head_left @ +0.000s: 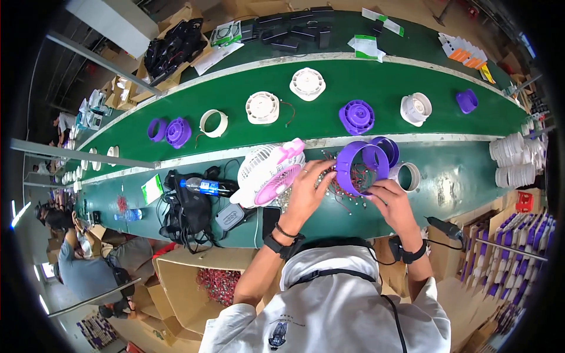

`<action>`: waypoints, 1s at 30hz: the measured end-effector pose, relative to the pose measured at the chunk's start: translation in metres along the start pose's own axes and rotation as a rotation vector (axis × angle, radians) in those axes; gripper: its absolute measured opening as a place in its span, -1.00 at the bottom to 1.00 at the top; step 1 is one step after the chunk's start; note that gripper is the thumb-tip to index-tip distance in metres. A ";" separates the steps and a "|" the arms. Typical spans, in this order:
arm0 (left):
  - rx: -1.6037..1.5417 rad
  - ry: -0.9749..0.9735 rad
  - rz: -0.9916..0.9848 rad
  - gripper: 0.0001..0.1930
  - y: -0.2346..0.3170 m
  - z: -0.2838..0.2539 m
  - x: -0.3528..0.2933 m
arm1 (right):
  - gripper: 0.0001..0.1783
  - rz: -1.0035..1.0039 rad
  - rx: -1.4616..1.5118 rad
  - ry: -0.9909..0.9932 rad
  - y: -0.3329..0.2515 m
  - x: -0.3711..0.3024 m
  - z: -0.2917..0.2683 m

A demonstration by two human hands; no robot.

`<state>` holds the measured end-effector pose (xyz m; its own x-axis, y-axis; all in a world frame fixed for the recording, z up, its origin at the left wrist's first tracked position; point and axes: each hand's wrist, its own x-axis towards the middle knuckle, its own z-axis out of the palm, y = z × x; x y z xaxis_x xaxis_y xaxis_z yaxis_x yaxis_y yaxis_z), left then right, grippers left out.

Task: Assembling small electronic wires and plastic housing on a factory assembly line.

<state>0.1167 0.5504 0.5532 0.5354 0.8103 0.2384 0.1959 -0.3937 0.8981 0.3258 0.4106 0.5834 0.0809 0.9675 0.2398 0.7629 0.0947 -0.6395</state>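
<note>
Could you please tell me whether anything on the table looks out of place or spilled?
A drink bottle lies on its side by a black bag: both look personal, so somewhat odd in a workplace. Behind the front purple ring, red wires lie in a loose tangle, which looks untidy. No spilled liquid stands out.

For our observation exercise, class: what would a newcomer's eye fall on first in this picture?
Probably the large purple ring at the near side of the bench, between the person's left hand and right hand. The pink-and-white fan just left of the hands also stands out. Beyond them, white housings and purple housings dot the bright green strip curving across the view.
</note>
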 end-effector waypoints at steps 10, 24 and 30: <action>0.198 0.066 0.148 -0.82 -0.014 0.006 -0.010 | -0.81 -0.003 0.021 -0.027 -0.008 -0.008 0.005; 0.167 -0.086 -0.200 -0.86 -0.069 0.042 -0.077 | -0.87 0.026 -0.322 -0.354 -0.029 -0.010 0.022; -0.127 -0.273 -0.459 -0.82 -0.115 0.065 -0.126 | -0.94 -0.035 -0.331 -0.473 -0.020 -0.034 0.045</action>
<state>0.0799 0.4654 0.3964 0.6153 0.7376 -0.2782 0.3678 0.0435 0.9289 0.2791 0.3861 0.5551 -0.1862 0.9718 -0.1447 0.9260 0.1243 -0.3565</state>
